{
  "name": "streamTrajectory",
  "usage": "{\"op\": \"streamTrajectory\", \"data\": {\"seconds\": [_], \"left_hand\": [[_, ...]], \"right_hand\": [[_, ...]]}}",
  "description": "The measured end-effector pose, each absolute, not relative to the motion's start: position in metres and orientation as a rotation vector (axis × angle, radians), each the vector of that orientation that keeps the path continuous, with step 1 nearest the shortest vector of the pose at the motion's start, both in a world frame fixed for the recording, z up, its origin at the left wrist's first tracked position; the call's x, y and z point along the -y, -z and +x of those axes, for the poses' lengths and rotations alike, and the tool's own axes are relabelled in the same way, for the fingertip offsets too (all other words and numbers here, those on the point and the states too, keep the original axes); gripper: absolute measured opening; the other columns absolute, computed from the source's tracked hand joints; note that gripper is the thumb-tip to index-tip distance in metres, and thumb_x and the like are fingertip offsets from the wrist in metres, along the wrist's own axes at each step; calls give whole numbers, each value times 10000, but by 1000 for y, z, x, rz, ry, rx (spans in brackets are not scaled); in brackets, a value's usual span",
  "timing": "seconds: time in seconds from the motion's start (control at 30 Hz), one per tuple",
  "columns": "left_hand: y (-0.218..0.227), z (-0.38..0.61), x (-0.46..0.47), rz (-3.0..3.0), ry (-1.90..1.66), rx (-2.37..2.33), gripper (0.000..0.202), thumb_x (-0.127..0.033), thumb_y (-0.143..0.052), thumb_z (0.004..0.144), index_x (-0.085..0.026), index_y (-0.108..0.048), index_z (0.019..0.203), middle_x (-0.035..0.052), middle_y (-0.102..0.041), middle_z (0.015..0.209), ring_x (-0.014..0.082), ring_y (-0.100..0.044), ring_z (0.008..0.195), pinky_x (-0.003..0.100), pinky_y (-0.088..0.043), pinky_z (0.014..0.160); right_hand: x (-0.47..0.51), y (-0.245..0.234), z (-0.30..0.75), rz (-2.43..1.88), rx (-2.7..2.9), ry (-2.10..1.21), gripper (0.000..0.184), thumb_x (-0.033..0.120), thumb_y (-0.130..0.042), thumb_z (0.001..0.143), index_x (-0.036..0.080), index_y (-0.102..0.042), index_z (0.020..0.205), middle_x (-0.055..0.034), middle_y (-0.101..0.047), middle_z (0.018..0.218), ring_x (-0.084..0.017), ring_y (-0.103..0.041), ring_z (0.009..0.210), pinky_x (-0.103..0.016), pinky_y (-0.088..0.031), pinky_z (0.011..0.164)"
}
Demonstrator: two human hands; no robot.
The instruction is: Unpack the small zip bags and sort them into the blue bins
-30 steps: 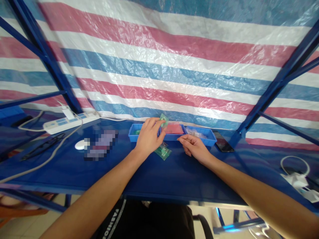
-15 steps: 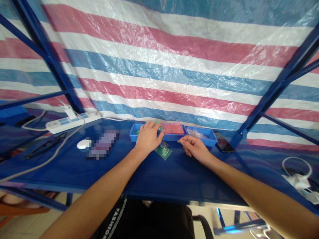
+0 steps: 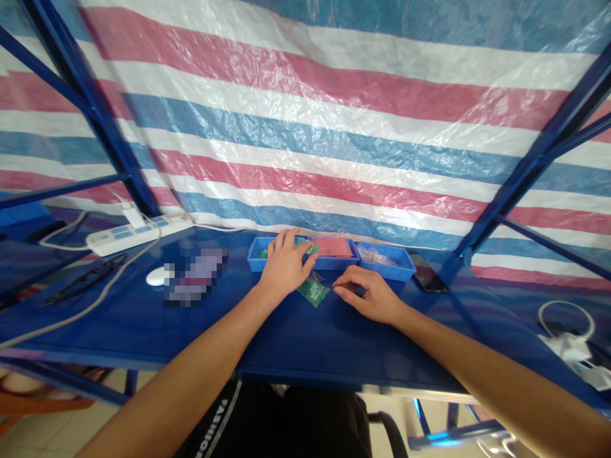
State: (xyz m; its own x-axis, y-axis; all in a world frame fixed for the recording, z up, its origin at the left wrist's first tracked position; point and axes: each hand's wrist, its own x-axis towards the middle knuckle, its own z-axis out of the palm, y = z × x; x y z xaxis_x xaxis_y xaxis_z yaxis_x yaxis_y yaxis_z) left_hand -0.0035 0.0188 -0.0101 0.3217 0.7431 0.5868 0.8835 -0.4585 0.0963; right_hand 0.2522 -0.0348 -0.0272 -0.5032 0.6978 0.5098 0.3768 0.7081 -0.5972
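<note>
My left hand [image 3: 285, 264] lies over the left blue tray [image 3: 258, 257] with its fingers spread. Its fingertips rest by a small green packet [image 3: 310, 248] at the tray's right end. A second green packet in clear plastic [image 3: 312, 290] lies on the blue table [image 3: 296, 337] just in front of the trays, between my hands. My right hand [image 3: 370, 294] rests on the table to the right of that packet. Its fingers are curled, the tips point at the packet a short way off, and I see nothing in them.
The middle tray holds red packets [image 3: 333, 246] and the right tray [image 3: 398, 270] holds clear bags. A dark phone [image 3: 427, 273] lies beside it. To the left are a white power strip [image 3: 136, 233], a white round object [image 3: 156, 276] and a black cable. A white charger [image 3: 570, 346] sits far right.
My left hand lowered the green packet it held up into the left tray and spread its fingers. My right hand slid left toward the packet on the table.
</note>
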Motion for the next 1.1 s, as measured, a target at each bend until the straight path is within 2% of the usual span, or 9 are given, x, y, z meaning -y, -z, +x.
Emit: {"op": "streamTrajectory", "data": {"seconds": [0.1,0.17,0.23,0.33,0.47,0.7,0.87,1.0,1.1], "left_hand": [[12,-2,-19,-2371,845,1464,393,-491,-524,1071,-304,-707,1363,109,-484,1618,386,-366,1516,602,-394,1183],[13,-2,-20,-2402,827,1461,417,-492,-522,1071,-297,-676,1407,117,-547,1573,382,-414,1489,601,-388,1185],[14,-2,-21,-2438,804,1450,441,-490,-527,1069,-294,-640,1447,118,-591,1541,376,-477,1443,608,-372,1193],[14,-2,-21,-2473,771,1433,455,-495,-518,1072,-299,-614,1471,109,-588,1566,372,-516,1422,631,-326,1220],[13,-1,-20,-2488,751,1450,484,-517,-499,1079,-270,-602,1482,119,-570,1593,378,-495,1466,634,-308,1243],[10,2,-17,-2440,764,1477,490,-502,-504,1082,-204,-627,1451,157,-587,1565,368,-507,1469,597,-326,1254],[7,0,-17,-2417,808,1478,418,-463,-513,1081,-226,-678,1384,136,-660,1476,341,-577,1387,540,-395,1203],[2,0,-18,-2416,831,1464,340,-369,-485,1093,-232,-741,1269,114,-734,1345,303,-646,1279,489,-422,1163],[-3,-1,-18,-2412,804,1461,363,-295,-429,1101,-220,-756,1240,109,-775,1234,295,-689,1172,481,-443,1119]], "right_hand": [[41,18,249,-650,2292,-406,282,380,-720,993,260,-775,1243,-133,-740,1276,-307,-658,1230,-510,-525,1102],[43,17,248,-608,2382,-396,395,378,-751,975,283,-736,1358,-135,-655,1480,-337,-547,1435,-561,-444,1213],[42,19,248,-586,2473,-405,471,381,-768,966,294,-703,1424,-131,-588,1577,-349,-461,1530,-588,-379,1267],[39,25,249,-575,2546,-426,467,351,-751,982,303,-693,1443,-121,-595,1578,-330,-490,1521,-577,-366,1283],[36,28,250,-578,2522,-446,378,294,-686,1022,298,-724,1398,-104,-657,1512,-288,-587,1431,-522,-441,1246],[34,28,251,-602,2469,-440,310,288,-662,1031,284,-766,1323,-109,-717,1412,-278,-651,1339,-487,-524,1171],[34,28,252,-625,2467,-432,297,296,-645,1041,273,-764,1312,-112,-716,1402,-274,-657,1318,-485,-534,1157],[34,29,252,-623,2466,-432,295,308,-638,1045,266,-758,1312,-110,-713,1402,-267,-652,1326,-467,-531,1161],[34,29,252,-613,2463,-437,290,309,-640,1044,264,-758,1305,-111,-713,1401,-269,-655,1319,-472,-535,1154]]}}
